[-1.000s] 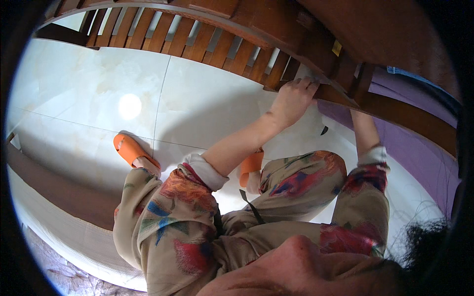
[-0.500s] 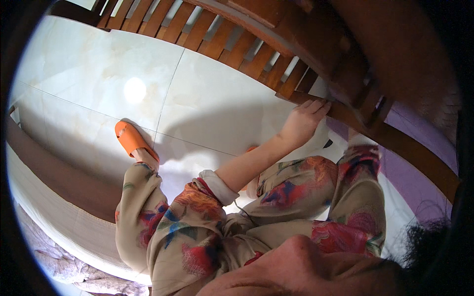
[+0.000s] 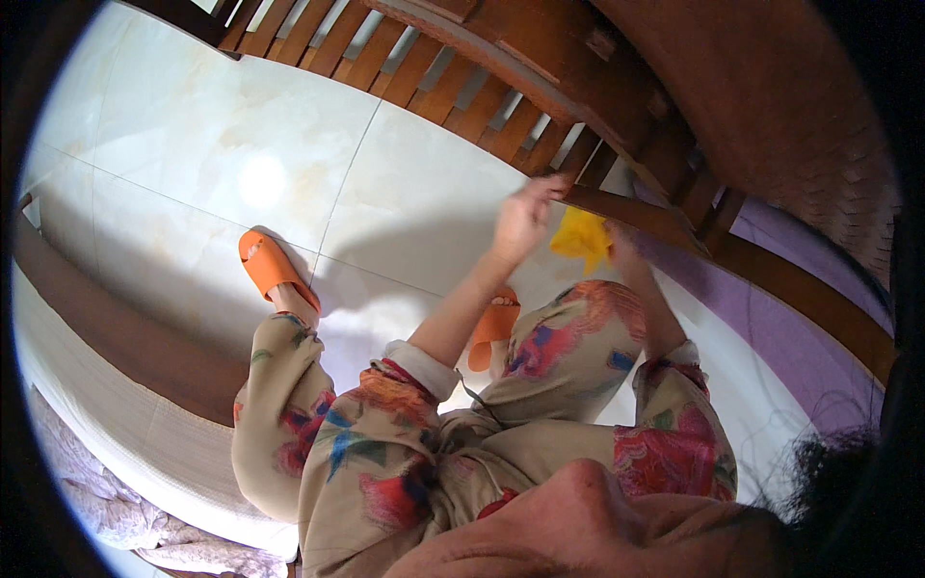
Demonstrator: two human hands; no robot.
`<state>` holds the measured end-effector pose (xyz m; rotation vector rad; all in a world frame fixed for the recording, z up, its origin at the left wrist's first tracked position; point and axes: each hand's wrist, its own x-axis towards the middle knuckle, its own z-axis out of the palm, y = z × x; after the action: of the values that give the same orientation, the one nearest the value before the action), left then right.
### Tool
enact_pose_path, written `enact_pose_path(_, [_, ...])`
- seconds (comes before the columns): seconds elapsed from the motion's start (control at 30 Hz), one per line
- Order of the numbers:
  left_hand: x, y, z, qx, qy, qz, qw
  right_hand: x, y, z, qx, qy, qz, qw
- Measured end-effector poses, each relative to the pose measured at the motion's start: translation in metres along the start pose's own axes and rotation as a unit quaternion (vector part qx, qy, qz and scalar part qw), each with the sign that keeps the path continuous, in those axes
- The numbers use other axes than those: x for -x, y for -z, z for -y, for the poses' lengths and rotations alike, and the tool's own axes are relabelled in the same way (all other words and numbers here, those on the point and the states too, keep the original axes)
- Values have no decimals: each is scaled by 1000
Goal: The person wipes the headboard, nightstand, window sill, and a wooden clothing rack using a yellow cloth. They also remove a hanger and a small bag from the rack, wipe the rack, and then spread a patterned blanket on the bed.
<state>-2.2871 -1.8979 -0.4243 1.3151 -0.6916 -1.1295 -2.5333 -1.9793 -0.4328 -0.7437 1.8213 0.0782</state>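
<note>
My left hand is raised at the lower rail of the slatted wooden furniture, its fingertips close to the rail's end. Motion smears those fingers, so I cannot tell whether they touch the wood or hold anything. Just to the right, my right hand is closed on a crumpled bright yellow cloth, which hangs below the rail with a loose corner pointing down. The right fingers are partly hidden in shadow and behind the cloth.
Brown wooden slats run along the top. Pale floor tiles lie below. Orange slippers are on my feet. A purple surface shows behind the rail at right. Along the left stands a brown-edged piece with a cream cover.
My left hand has moved left along the rail toward its end. My right hand has come out from beside the rail at right, and the yellow cloth now shows in it.
</note>
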Motion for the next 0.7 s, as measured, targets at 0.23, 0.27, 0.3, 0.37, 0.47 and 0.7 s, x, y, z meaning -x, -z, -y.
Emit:
enact_pose_path(0.23, [-17,102,27,-14,40,-248,968,36,-99,47,307,597,77,737])
enact_pose_path(0.27, [-17,113,28,-6,55,-279,959,35,-113,64,326,616,14,717])
enact_pose_path(0.3, [-15,122,27,-4,59,-297,953,27,-128,83,318,653,-42,686])
enact_pose_path(0.37, [-12,139,26,39,41,-342,938,11,-149,102,339,649,-134,668])
enact_pose_path(0.47, [-3,149,21,118,26,-413,903,-12,-162,96,312,610,-124,717])
enact_pose_path(0.7, [25,141,-4,248,61,-504,825,8,-240,130,209,560,233,767])
